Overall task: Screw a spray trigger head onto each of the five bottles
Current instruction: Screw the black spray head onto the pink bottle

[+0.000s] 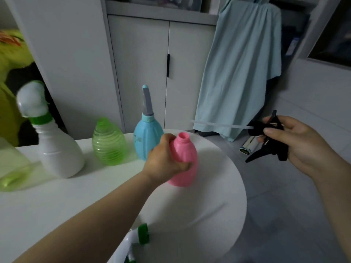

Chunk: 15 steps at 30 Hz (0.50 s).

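My left hand grips a pink bottle that stands upright on the white table, its neck open. To its right, off the table's edge, my right hand holds a black spray trigger head; its clear dip tube points left toward the pink bottle. Behind stand a blue bottle with a grey-blue head, a ribbed green bottle with an open neck, a white bottle with a white-and-green head, and a pale green bottle at the left edge.
A white-and-green trigger head lies at the table's near edge. White cabinets stand behind, and a light blue garment hangs at the right. A small white object lies on the grey floor.
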Motion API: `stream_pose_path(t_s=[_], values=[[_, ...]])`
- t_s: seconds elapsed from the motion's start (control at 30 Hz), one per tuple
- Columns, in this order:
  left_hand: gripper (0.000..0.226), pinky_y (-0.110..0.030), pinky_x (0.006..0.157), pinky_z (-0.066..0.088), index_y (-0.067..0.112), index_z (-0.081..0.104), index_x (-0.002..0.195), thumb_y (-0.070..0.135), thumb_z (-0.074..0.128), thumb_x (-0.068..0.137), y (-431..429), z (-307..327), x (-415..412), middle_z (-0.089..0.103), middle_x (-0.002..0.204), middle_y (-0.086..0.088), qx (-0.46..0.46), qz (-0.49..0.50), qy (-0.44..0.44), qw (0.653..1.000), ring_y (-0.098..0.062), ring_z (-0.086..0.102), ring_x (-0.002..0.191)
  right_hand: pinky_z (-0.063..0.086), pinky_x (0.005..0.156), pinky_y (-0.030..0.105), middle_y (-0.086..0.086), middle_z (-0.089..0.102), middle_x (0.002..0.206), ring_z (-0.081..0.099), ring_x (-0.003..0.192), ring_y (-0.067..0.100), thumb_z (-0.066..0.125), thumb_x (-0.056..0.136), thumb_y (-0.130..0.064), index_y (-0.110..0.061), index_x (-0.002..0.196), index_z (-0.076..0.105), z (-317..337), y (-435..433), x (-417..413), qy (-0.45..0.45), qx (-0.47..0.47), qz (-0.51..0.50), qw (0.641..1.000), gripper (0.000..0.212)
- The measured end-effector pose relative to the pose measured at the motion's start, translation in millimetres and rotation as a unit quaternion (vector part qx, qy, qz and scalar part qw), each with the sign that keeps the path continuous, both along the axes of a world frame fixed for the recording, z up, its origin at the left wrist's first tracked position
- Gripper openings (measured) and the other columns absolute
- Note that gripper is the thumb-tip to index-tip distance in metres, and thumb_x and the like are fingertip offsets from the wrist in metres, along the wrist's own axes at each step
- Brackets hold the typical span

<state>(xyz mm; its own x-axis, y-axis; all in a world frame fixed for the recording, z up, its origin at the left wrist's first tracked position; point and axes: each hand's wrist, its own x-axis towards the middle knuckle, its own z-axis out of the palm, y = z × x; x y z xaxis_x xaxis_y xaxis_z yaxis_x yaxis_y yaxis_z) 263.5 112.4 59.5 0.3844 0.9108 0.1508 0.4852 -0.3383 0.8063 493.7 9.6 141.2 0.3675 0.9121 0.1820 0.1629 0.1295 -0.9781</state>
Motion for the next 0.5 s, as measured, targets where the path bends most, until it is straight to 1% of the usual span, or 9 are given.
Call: stream_pose_path(t_s=[0.07,0.13,0.23,0.3,0.37,0.43,0.5], values=[[0.071,-0.035,0.082,0.046,0.018,0.039,0.113,0.027,0.079,0.055,-12.9,-1.4,-20.5,0.050,0.095,0.002,0.010,0.011,-0.002,1.000,-0.029,0.054,0.093,0.052,0.053,0.013,-0.009,0.070,0.055,0.064,0.052,0.004,0.052,0.079,0.000,-0.020,0.083,0.059,7.3,-1.8,-11.4,0.000,0.003,0.017,1.000,0.021],[0.069,-0.034,0.079,0.046,0.019,0.040,0.112,0.025,0.079,0.055,-25.1,-3.5,-40.6,0.051,0.093,0.002,0.011,0.018,-0.016,1.000,-0.027,0.055,0.089,0.052,0.053,0.013,-0.006,0.070,0.058,0.064,0.052,0.004,0.053,0.078,-0.001,-0.021,0.083,0.059,14.1,-1.0,-24.3,-0.011,0.000,0.039,0.999,0.022],[0.065,-0.032,0.078,0.047,0.031,0.038,0.104,0.022,0.080,0.055,-41.6,-7.9,-65.6,0.051,0.093,0.008,-0.005,0.016,-0.042,0.999,-0.021,0.053,0.087,0.053,0.053,0.014,0.001,0.065,0.075,0.065,0.053,0.005,0.054,0.078,0.001,-0.021,0.083,0.060,21.9,1.8,-46.0,-0.038,-0.004,0.070,0.997,0.024],[0.067,-0.029,0.078,0.045,0.036,0.034,0.102,0.022,0.080,0.056,-49.6,-9.8,-75.1,0.049,0.095,0.010,-0.015,0.007,-0.051,0.999,-0.018,0.051,0.088,0.053,0.054,0.013,0.002,0.063,0.079,0.065,0.052,0.005,0.055,0.077,0.002,-0.020,0.083,0.060,26.4,4.1,-59.5,-0.059,-0.009,0.089,0.994,0.024],[0.067,-0.031,0.080,0.046,0.035,0.035,0.104,0.021,0.080,0.056,-53.2,-10.2,-78.7,0.049,0.098,0.008,-0.014,0.001,-0.053,0.999,-0.018,0.051,0.090,0.052,0.054,0.012,-0.003,0.067,0.073,0.064,0.052,0.005,0.057,0.075,0.002,-0.020,0.082,0.061,32.5,5.6,-70.2,-0.084,-0.015,0.101,0.991,0.023],[0.067,-0.037,0.086,0.048,0.034,0.037,0.104,0.021,0.080,0.055,-54.9,-8.2,-78.9,0.050,0.100,0.006,-0.022,0.002,-0.057,0.998,-0.022,0.052,0.094,0.051,0.053,0.011,-0.009,0.071,0.064,0.064,0.051,0.005,0.059,0.073,0.001,-0.021,0.080,0.061,40.5,6.0,-76.4,-0.114,-0.023,0.113,0.987,0.024],[0.067,-0.042,0.090,0.048,0.035,0.036,0.103,0.028,0.079,0.052,-56.8,-6.5,-79.5,0.051,0.100,0.006,-0.031,0.002,-0.058,0.998,-0.025,0.053,0.097,0.051,0.053,0.011,-0.014,0.071,0.061,0.065,0.052,0.005,0.060,0.073,0.002,-0.022,0.080,0.060,49.3,5.0,-81.0,-0.147,-0.034,0.124,0.981,0.025]])
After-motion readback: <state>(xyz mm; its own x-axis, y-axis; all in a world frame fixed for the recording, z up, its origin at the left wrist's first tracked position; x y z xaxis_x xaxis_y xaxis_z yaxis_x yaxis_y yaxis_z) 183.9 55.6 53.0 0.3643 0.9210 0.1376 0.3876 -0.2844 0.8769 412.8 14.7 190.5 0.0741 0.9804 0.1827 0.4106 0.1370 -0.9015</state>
